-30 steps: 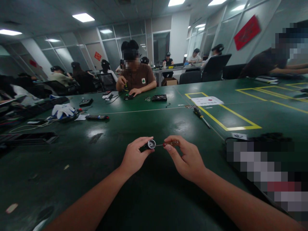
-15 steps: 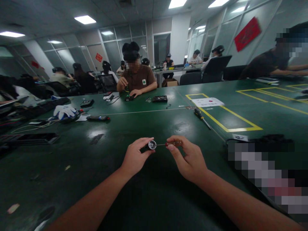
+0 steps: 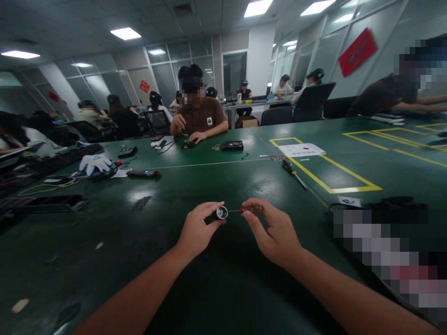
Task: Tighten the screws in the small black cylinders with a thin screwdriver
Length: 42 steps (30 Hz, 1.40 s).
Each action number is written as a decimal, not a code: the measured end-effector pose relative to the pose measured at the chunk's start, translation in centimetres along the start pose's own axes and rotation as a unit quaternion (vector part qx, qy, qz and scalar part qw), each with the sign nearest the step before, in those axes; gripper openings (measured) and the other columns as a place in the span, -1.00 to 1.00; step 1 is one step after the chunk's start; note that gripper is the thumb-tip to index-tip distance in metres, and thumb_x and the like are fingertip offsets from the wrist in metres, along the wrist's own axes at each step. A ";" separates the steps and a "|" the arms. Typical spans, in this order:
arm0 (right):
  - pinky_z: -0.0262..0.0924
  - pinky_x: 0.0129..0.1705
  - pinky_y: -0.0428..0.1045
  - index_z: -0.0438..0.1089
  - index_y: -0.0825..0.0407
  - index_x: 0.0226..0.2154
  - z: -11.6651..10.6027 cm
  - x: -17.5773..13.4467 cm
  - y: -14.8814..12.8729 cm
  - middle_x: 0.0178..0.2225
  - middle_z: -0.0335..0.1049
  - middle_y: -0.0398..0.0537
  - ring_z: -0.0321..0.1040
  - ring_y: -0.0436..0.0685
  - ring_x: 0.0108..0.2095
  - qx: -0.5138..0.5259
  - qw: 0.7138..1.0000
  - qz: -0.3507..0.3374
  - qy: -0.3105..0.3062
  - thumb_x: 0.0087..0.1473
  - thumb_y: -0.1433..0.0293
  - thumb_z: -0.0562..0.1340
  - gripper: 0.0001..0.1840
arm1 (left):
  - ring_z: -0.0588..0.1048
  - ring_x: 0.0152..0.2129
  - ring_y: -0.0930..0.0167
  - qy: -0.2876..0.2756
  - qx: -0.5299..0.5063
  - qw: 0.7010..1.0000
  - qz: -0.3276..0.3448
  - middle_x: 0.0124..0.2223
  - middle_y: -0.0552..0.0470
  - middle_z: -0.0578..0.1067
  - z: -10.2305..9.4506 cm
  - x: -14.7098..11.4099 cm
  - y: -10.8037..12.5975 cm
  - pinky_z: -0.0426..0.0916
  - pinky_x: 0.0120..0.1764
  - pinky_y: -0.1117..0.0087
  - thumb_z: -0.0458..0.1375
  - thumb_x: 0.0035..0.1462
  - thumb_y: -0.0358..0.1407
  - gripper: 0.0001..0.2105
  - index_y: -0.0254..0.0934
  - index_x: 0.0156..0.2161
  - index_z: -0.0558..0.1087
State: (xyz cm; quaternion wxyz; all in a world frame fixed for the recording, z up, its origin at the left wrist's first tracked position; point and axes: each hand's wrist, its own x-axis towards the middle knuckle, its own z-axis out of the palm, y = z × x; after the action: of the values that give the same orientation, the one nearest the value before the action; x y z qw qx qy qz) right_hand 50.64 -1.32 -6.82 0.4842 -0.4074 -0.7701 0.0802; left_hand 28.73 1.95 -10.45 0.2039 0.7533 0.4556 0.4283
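My left hand (image 3: 199,228) is closed around a small dark cylindrical part (image 3: 221,213) with a silvery ring at its open end. Holes or contacts show inside that end, which faces me and slightly right. Between the thumb and fingers of my right hand (image 3: 274,228) is a small screwdriver (image 3: 252,210) with a clear, red-tipped handle. Its thin shaft points left, and the tip reaches the ring's right edge; whether it touches I cannot tell. Both hands are above the green table (image 3: 223,186).
A larger black-and-yellow screwdriver (image 3: 294,173) lies ahead right beside yellow tape and a paper sheet (image 3: 302,149). Ahead left are a dark pen-like tool (image 3: 143,173) and white gloves (image 3: 93,164). A person (image 3: 199,114) works across the table near a black box (image 3: 232,145).
The view has shifted slightly. My left hand has turned the cylindrical part a little, its ringed end now facing slightly more to the right. Both hands keep their grips.
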 end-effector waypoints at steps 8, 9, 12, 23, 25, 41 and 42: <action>0.43 -0.19 0.01 0.38 -0.04 -0.07 0.0 -0.2 0.0 -0.23 0.60 -0.04 0.58 0.12 -0.26 0.014 1.000 -0.007 -0.008 0.30 0.37 0.18 -0.84 | 0.52 0.05 0.27 -0.012 0.001 1.000 0.001 0.08 0.00 0.58 0.0 0.0 -0.2 0.38 0.17 0.08 0.35 0.10 -0.44 -0.56 -0.10 0.09 0.54; 0.44 -0.19 0.01 0.38 -0.04 -0.07 0.1 -0.2 -0.1 -0.23 0.60 -0.04 0.58 0.13 -0.26 0.013 1.000 -0.007 -0.010 0.30 0.37 0.19 -0.84 | 0.52 0.05 0.26 -0.014 0.000 1.000 0.004 0.08 0.00 0.58 0.0 0.0 -0.2 0.38 0.17 0.07 0.35 0.10 -0.44 -0.56 -0.10 0.09 0.54; 0.45 -0.20 0.02 0.39 -0.04 -0.08 0.1 -0.1 -0.2 -0.24 0.60 -0.04 0.57 0.13 -0.27 0.010 1.000 -0.007 -0.008 0.29 0.37 0.19 -0.84 | 0.53 0.04 0.25 -0.019 -0.001 1.000 0.012 0.07 -0.01 0.58 0.0 0.0 -0.2 0.39 0.16 0.05 0.35 0.10 -0.44 -0.57 -0.10 0.09 0.54; 0.44 -0.19 0.01 0.39 -0.03 -0.07 0.0 -0.1 -0.1 -0.23 0.60 -0.04 0.58 0.13 -0.26 0.014 1.000 -0.006 -0.010 0.30 0.37 0.19 -0.84 | 0.52 0.04 0.26 -0.014 0.006 1.000 0.012 0.07 0.00 0.59 0.0 0.0 0.0 0.38 0.16 0.07 0.35 0.09 -0.46 -0.55 -0.10 0.09 0.54; 0.44 -0.19 0.01 0.39 -0.02 -0.07 0.0 -0.1 -0.1 -0.22 0.60 -0.03 0.58 0.12 -0.26 0.011 1.000 -0.010 -0.013 0.29 0.38 0.19 -0.84 | 0.53 0.03 0.26 -0.015 0.008 1.000 0.011 0.07 0.00 0.59 0.0 0.0 0.0 0.38 0.16 0.07 0.35 0.09 -0.47 -0.56 -0.11 0.09 0.54; 0.40 -0.20 -0.03 0.38 -0.03 -0.07 -0.1 -0.2 0.0 -0.23 0.59 -0.06 0.57 0.10 -0.27 0.021 1.000 -0.017 -0.002 0.30 0.39 0.19 -0.85 | 0.52 0.03 0.26 -0.011 0.011 1.000 0.014 0.08 0.00 0.58 -0.1 0.0 -0.1 0.37 0.15 0.08 0.36 0.09 -0.46 -0.55 -0.10 0.10 0.53; 0.40 -0.21 -0.03 0.38 -0.03 -0.07 -0.2 -0.2 -0.1 -0.23 0.59 -0.07 0.57 0.10 -0.27 0.021 1.000 -0.019 -0.001 0.31 0.39 0.19 -0.85 | 0.52 0.04 0.26 -0.009 0.010 1.000 0.012 0.08 0.00 0.58 -0.1 0.0 -0.1 0.37 0.16 0.08 0.36 0.09 -0.46 -0.55 -0.10 0.09 0.53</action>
State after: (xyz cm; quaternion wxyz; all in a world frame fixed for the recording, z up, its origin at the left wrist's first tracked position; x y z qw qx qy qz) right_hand 50.77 -1.56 -6.86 0.4934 -0.3821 -0.7764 0.0879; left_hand 28.63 2.03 -10.46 0.1949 0.7648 0.4488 0.4191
